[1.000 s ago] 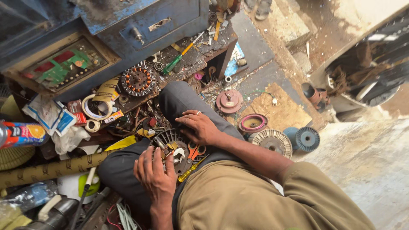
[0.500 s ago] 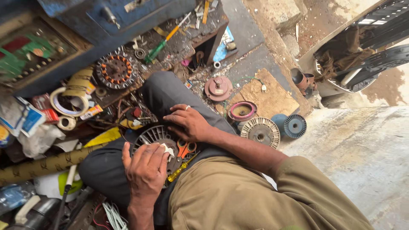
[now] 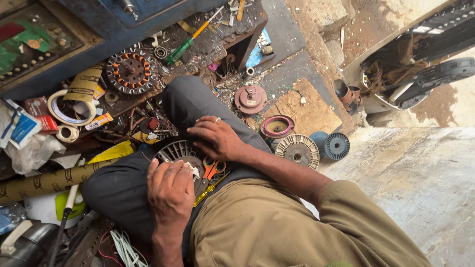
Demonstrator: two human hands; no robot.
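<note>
Down in the lap, the ribbed round motor part (image 3: 174,153) lies steadied: left hand (image 3: 170,190) pinches a small pale scrap at it, right hand (image 3: 215,138) rests open-fingered on its edge.

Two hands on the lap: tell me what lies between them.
In the head view, between the left hand and right hand lie the grey finned motor part and orange-handled scissors.

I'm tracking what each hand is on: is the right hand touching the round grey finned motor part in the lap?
Touching. The head view shows the right hand with its fingers resting on the upper rim of the finned motor part, with no gap visible between them.
</note>
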